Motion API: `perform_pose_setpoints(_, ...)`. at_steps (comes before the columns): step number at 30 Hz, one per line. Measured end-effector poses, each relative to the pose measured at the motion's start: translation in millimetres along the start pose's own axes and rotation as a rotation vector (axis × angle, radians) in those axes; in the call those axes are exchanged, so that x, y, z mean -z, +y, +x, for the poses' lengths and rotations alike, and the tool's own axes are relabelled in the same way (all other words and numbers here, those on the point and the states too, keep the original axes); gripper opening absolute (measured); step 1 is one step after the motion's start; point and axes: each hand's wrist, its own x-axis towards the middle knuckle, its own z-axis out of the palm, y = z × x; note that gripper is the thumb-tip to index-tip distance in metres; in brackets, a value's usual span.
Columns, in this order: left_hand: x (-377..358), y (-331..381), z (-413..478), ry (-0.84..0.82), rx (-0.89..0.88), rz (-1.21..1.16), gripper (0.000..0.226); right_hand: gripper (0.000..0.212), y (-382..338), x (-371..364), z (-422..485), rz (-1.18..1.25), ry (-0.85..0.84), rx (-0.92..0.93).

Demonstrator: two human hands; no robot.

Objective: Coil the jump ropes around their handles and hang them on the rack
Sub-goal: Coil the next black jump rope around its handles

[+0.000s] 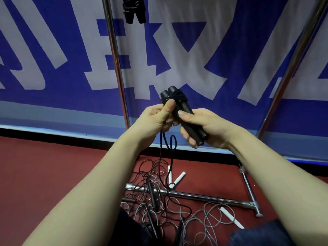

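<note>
One coiled rope [134, 9] hangs on the rack [113, 50]; the right hand [204, 128] clasps the black handles [184, 110], the left hand [156, 118] pinches their cord [160, 148] (few turns made), tangled ropes [159, 206] remain below.

Right hand [204, 128] grips the pair of black handles [184, 110], a few turns of rope [175, 97] crossed near their top; left hand [156, 118] pinches the rope beside them, its tail dropping to the tangle [159, 201] on the red floor [53, 166], while one coiled bundle [134, 9] hangs up by the rack [115, 55]
</note>
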Motion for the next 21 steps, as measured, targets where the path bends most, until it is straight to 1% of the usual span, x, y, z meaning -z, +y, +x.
perform_pose_setpoints(1, 0.8, 0.1, 0.5, 0.014, 0.002, -0.004, 0.043, 0.038, -1.2, -0.2, -0.9, 0.003, -0.011, 0.013)
perform_pose_setpoints(3, 2.4, 2.6, 0.6, 0.057, 0.024, -0.012, 0.044, 0.033, -3.3, -1.9, -0.3, -0.009, 0.015, 0.058)
perform_pose_setpoints(7, 3.2, 6.7, 2.3, 0.126, 0.087, 0.042, 0.043, 0.027, -3.4, -0.3, 3.3, -0.092, 0.152, 0.122)
perform_pose_setpoints(10, 4.0, 4.2, 4.7, 0.180, 0.106, 0.055, 0.044, 0.024, -2.4, 4.9, 4.1, -0.145, 0.219, 0.136)
perform_pose_setpoints(11, 4.8, 2.6, 5.3, 0.169, 0.100, 0.068, 0.039, 0.023, -1.9, 7.1, 4.4, -0.161, 0.239, 0.135)
perform_pose_setpoints(14, 7.1, -0.1, 5.5, 0.064, 0.110, 0.106, 0.020, 0.024, 0.5, 14.9, 5.0, -0.199, 0.287, 0.126)
perform_pose_setpoints(18, 10.4, 1.4, 6.3, -0.032, 0.190, 0.068, 0.021, 0.024, 4.1, 20.6, 4.6, -0.222, 0.319, 0.114)
perform_pose_setpoints(21, 10.8, 1.2, 5.9, -0.038, 0.248, 0.029, 0.024, 0.023, 5.9, 21.8, 6.0, -0.238, 0.345, 0.112)
